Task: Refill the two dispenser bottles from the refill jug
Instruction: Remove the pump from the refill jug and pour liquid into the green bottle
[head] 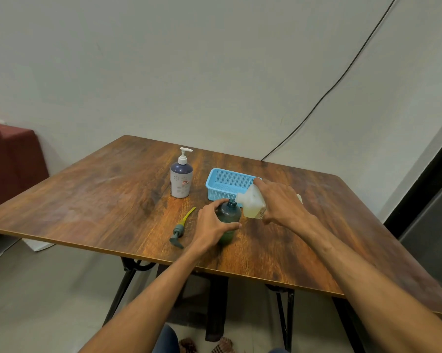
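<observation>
hands (211,225) (281,202) — bottle (229,214) in left, jug (251,203) right

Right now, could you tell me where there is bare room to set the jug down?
Bare table left of the white pump bottle, and the near right corner. Crowded in the middle: green bottle, loose pump, basket, jug, left hand, right hand.

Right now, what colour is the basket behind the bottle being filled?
The basket is light blue, with a fine mesh of small holes. It shows best in the head view.
</observation>
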A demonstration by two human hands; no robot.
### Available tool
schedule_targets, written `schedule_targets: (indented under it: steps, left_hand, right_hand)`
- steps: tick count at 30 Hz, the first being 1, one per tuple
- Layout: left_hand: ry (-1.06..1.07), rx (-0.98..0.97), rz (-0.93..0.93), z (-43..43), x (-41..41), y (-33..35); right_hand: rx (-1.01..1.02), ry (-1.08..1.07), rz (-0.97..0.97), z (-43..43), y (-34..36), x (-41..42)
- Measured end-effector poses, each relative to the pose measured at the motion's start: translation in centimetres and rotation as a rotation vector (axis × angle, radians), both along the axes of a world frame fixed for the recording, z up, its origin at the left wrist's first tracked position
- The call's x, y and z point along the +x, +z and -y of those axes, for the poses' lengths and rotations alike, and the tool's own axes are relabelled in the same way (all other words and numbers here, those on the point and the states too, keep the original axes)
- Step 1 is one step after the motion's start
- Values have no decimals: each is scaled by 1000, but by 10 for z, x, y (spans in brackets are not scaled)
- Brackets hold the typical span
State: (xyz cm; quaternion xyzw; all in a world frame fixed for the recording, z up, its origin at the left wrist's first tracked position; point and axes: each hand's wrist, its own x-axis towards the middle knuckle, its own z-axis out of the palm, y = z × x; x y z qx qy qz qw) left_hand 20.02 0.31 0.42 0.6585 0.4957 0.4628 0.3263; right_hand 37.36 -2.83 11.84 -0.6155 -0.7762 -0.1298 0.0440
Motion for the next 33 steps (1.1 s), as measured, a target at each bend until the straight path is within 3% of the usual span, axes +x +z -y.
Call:
schedule_targets:
  steps: [33]
  left_hand:
    - [0, -12, 6, 5, 1, 5]
  right_hand:
    - [-11, -17, -9, 3, 2, -1]
